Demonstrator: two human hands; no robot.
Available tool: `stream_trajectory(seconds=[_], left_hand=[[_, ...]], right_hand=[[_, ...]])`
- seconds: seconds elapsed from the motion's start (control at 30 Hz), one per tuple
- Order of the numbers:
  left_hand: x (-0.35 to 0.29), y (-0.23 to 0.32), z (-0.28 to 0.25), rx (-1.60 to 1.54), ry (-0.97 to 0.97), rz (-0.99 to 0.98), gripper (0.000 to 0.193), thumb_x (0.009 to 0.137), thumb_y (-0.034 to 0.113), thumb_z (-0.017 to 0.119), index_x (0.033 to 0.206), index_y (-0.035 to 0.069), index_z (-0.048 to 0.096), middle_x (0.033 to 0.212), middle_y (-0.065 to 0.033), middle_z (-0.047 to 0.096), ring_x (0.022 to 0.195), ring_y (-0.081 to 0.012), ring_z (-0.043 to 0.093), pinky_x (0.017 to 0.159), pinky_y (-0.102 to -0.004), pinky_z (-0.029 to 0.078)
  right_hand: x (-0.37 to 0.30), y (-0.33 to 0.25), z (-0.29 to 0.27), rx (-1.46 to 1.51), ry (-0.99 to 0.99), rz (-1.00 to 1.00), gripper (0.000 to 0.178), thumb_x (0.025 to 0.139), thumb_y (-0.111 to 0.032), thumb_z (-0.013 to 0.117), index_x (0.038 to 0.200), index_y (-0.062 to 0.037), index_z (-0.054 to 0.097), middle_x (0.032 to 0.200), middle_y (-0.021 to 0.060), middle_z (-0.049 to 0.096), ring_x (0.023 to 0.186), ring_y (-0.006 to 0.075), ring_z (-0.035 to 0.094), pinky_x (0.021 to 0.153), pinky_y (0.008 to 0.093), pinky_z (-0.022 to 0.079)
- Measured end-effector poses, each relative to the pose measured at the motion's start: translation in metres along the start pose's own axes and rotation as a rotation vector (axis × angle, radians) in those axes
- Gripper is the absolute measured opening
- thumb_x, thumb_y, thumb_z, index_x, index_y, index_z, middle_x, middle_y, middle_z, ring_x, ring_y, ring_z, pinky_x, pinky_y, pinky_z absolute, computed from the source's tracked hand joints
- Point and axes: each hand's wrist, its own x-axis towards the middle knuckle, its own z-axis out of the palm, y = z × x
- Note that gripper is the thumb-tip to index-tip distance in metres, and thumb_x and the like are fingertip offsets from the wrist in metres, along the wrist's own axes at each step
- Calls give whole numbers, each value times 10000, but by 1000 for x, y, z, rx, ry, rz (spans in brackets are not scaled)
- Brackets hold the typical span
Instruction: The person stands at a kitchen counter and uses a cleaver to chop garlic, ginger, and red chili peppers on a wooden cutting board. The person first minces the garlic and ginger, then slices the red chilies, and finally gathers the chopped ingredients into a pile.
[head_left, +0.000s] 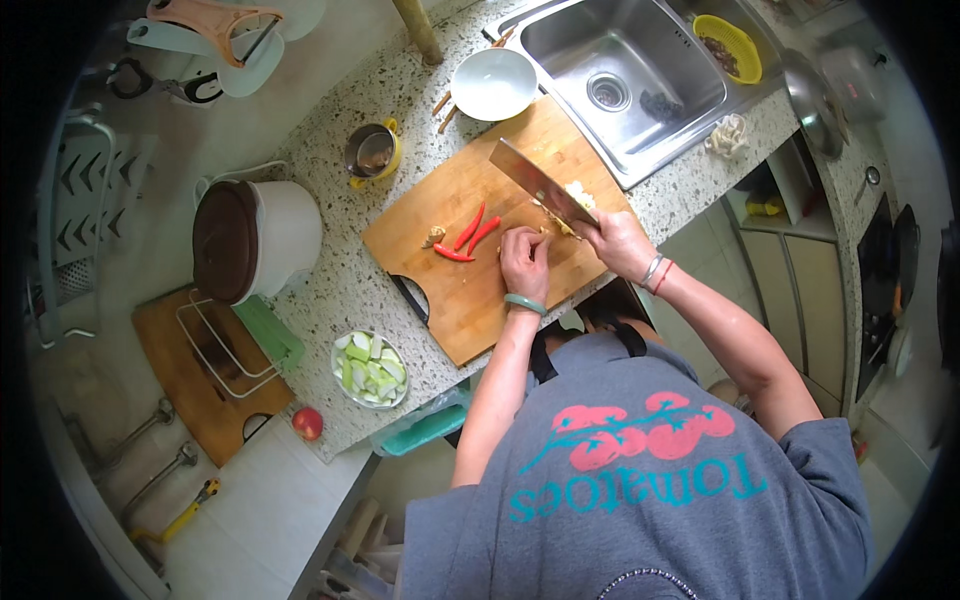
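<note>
Gripping the cleaver [540, 184], our right hand [617, 243] is closed around its handle, the broad blade slanting over the right part of the cutting board [455, 315]. Right beside that blade, look, pale chopped bits [578, 193] lie scattered on the board! Over to our left hand [525, 262]: fingers curled down on the board, a green bangle [525, 303] at the wrist, though we can't tell whether those fingertips pinch anything. To its left, near the board's middle, we've got red chilies [470, 227], with a knobbly brownish lump [433, 237] close by. Off the board's far edge sits a white bowl [494, 84]; beyond its right end, the steel sink [575, 50]. Left of the board on the speckled counter [345, 290], we spot a yellow-handled pot [395, 158], a brown-lidded white cooker [290, 235], and green vegetable chunks [372, 368] filling a dish [375, 405].
</note>
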Motion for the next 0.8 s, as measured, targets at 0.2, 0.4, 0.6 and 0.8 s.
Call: stream_trajectory(seconds=[0.2, 0.4, 0.6, 0.8], left_hand=[[-2, -2, 2, 16, 30, 7, 170, 788, 21, 744, 769, 24, 575, 843, -109, 600, 803, -282, 575, 741, -370, 475], [-1, -3, 0, 27, -4, 31, 152, 796, 0, 723, 781, 24, 574, 843, -113, 605, 796, -286, 576, 733, -377, 478], [0, -6, -3, 11, -33, 67, 118, 795, -5, 704, 796, 24, 590, 849, -113, 608, 807, -287, 580, 741, -376, 483], [1, 4, -6, 78, -40, 70, 102, 811, 16, 711, 908, 24, 679, 901, -113, 611, 821, -273, 587, 755, -371, 491]], right_hand=[[-7, 9, 10, -31, -118, 15, 268, 956, -245, 584, 1075, -19, 666, 833, 273, 641, 796, 419, 654, 697, 456, 511], [-2, 8, 18, -38, -118, 2, 269, 948, -242, 568, 1021, -10, 683, 841, 290, 647, 842, 450, 645, 732, 512, 518], [18, -1, 43, 89, 57, -109, 251, 942, -190, 563, 1072, -3, 668, 954, 272, 662, 908, 436, 648, 777, 462, 524], [9, 2, 38, 262, 191, -113, 260, 948, -210, 579, 1096, -9, 652, 927, 266, 662, 894, 435, 646, 757, 460, 525]])
